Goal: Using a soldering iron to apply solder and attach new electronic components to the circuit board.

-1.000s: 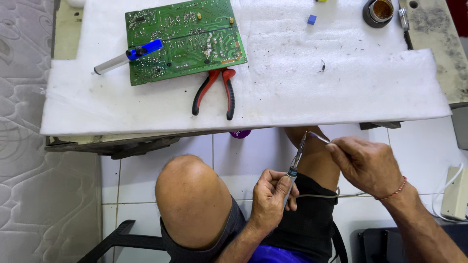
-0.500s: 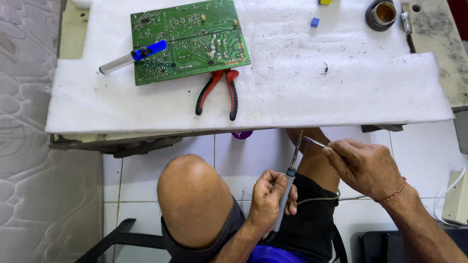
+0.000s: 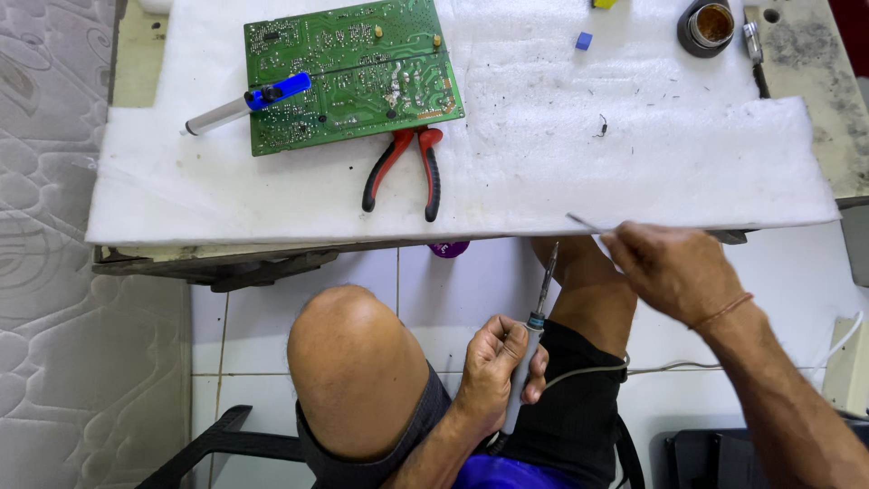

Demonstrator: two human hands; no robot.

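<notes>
Solder wire [image 3: 584, 220], thin and bendy, sits pinched in your right hand [image 3: 674, 272] beside the soldering iron [image 3: 534, 340] your left hand [image 3: 493, 367] grips by its handle.

Green circuit board [image 3: 348, 72] lies flat on white foam sheet [image 3: 543, 172] covering table [image 3: 815, 81]. Grey desoldering pump with blue collar [image 3: 244, 102] overlaps board's left edge. Red-and-black pliers [image 3: 403, 170] just below board, jaws touching its lower edge. Small blue block [image 3: 584, 40] right of board. Round open tin [image 3: 706, 25] further right, at foam's far corner. Patterned mattress [image 3: 45, 272] well left of board.
</notes>
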